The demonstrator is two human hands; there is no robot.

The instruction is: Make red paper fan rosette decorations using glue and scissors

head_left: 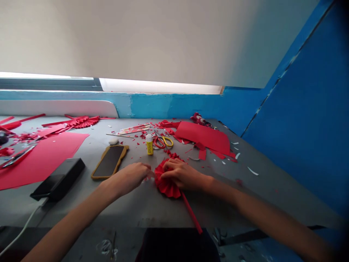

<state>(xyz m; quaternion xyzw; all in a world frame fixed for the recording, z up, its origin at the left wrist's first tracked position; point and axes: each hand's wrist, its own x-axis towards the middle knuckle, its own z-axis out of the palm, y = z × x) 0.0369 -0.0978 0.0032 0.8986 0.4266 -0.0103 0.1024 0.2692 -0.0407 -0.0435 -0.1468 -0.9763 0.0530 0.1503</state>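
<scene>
Being pressed onto the table (261, 189), what is that round, pleated thing?

A red paper fan (166, 180) is seen there, lying on the grey table just in front of the body. A red paper stick (192, 213) is joined to it and runs out past the table edge.

And how are the fingers placed?

The right hand (182, 174) is laid over the fan, with its fingers (171, 166) curled down and clenched on the pleats. The left hand (128, 178) is kept at the fan's left edge, with its fingers (145, 168) bunched together. Whether anything is pinched by them cannot be told.

What is placed near the hands?

A glue stick (149, 144) is stood upright just beyond the fan, beside scissors (163, 142) with red and yellow handles. A phone in a yellow case (109, 162) is laid to the left, near a black power bank (58, 179) with a white cable (24, 225) attached.

And further off?

A sheet of red paper (204, 136) is spread at the right, and a second sheet (35, 160) at the left. A second pleated fan (81, 122) is left at the far side, a plush toy (199, 119) is set at the back, and paper scraps (143, 135) are scattered around.
</scene>
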